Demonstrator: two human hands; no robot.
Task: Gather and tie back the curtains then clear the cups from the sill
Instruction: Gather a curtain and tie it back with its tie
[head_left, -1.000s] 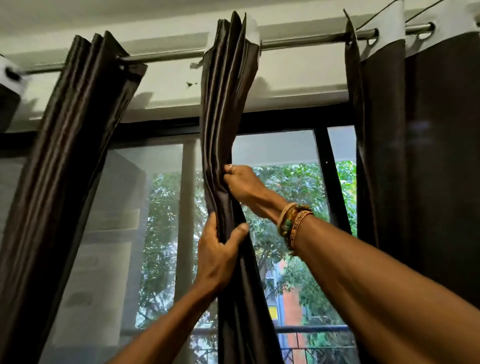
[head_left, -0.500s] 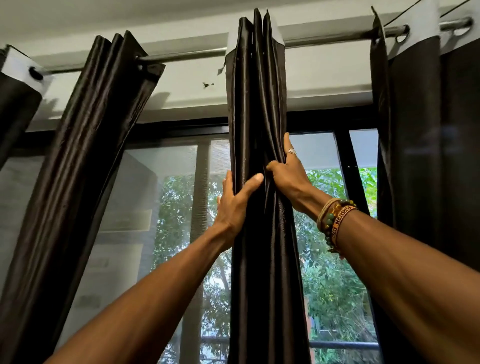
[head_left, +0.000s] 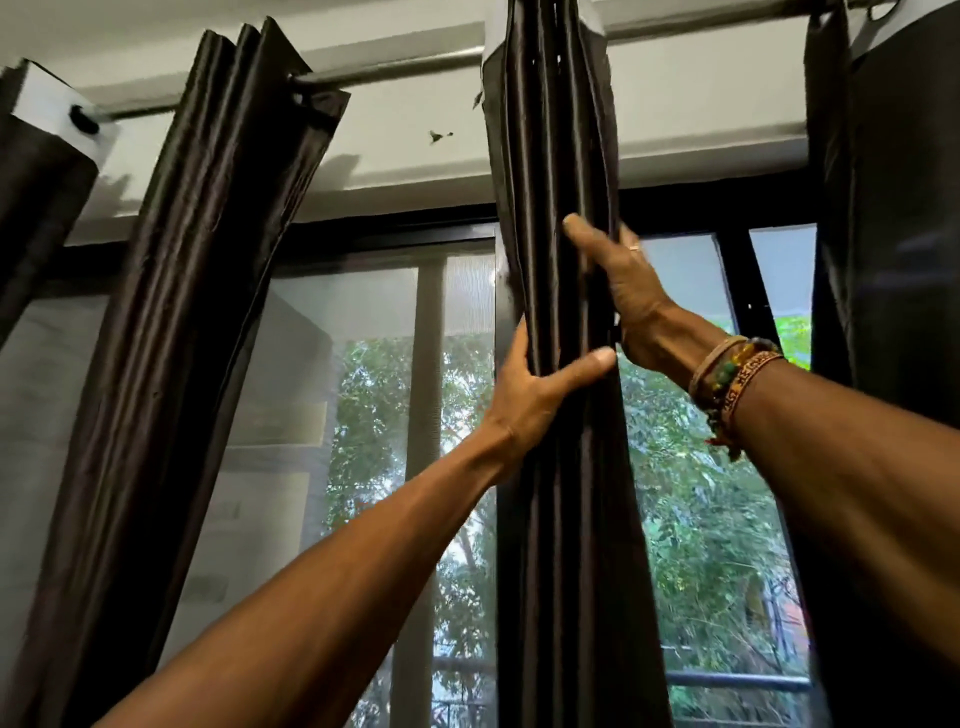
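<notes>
At the far left a flat panel (head_left: 36, 208) hangs from the rod (head_left: 415, 60). Just beside it, the left curtain (head_left: 197, 312) is already bunched into tight pleats and leans to the left.

The middle curtain (head_left: 550, 156) hangs straight before the window frame (head_left: 675, 208). The left hand (head_left: 535, 384) grips it, thumb across the front and fingers behind. Just above, the right hand (head_left: 623, 296) pinches the folds at the bundle's right edge, thumb up on the front; blur hides the fingers' exact lie.

The cloth looks light, soft and satiny, so it will likely slip and spring open unless clasped all the way round. The best hold seems to be around the whole bundle, below the stiff white heading, where a tie could later sit.

Bangles (head_left: 732, 379) on the right wrist could snag a fold. The right curtain (head_left: 893, 260) hangs wide and ungathered, well apart from the bundle.

There is open glass on both sides of the middle curtain, which gives room to slide it along the rod. No tie, cups or sill are in view.
</notes>
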